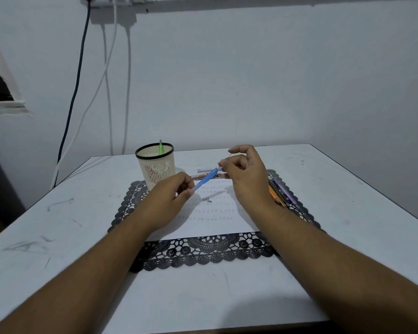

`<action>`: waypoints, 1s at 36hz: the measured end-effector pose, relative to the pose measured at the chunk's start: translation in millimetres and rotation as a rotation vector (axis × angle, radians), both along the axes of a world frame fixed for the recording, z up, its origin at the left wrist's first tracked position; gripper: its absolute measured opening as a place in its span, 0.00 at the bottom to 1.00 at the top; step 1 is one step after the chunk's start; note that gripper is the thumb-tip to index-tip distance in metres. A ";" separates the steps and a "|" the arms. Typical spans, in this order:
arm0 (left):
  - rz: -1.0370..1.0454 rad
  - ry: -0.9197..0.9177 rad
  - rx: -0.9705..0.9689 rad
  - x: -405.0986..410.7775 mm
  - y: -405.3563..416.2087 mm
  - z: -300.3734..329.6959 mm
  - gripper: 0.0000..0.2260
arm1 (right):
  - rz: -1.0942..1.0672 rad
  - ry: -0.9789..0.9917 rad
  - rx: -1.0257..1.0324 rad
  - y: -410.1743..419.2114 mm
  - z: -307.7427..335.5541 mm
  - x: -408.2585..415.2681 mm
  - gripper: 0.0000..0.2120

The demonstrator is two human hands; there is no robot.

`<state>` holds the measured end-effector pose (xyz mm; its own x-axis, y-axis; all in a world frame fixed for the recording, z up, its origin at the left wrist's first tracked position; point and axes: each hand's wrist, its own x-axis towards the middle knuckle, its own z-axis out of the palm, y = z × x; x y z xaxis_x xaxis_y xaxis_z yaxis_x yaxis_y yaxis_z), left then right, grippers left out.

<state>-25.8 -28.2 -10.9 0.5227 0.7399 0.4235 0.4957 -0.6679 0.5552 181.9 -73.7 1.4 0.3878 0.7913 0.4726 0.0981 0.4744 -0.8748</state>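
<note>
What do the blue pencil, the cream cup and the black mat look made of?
The blue pencil: likely plastic, smooth and see-through. The cream cup: moulded plastic, slotted walls, black rim. The black mat: matte openwork lace, vinyl or fabric, hard to tell.

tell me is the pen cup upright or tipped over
Upright. The cream pen cup stands on its base at the far left corner of the black mat, its black rim facing up, with a green pen standing inside.
</note>
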 end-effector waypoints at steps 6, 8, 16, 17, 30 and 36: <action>0.009 -0.039 -0.029 0.8 -1.3 -0.2 0.05 | -0.028 -0.084 -0.019 -2.9 -0.2 -2.4 0.05; 0.012 -0.056 -0.043 1.3 -0.9 -0.2 0.05 | -0.019 -0.102 -0.044 -3.5 -0.6 -3.1 0.03; 0.016 -0.136 -0.086 -1.5 5.5 -3.1 0.04 | -0.006 -0.221 -0.140 -2.3 -3.0 -2.7 0.06; 0.022 -0.140 -0.083 -2.2 6.8 -3.3 0.04 | 0.001 -0.252 -0.167 -0.7 -4.2 -2.0 0.06; 0.090 -0.093 -0.056 -8.9 14.1 -4.6 0.04 | 0.063 -0.736 -0.533 0.2 -18.7 -6.4 0.05; 0.092 -0.085 -0.048 -6.3 10.2 -3.6 0.06 | 0.043 -0.884 -0.578 1.8 -15.8 -8.5 0.05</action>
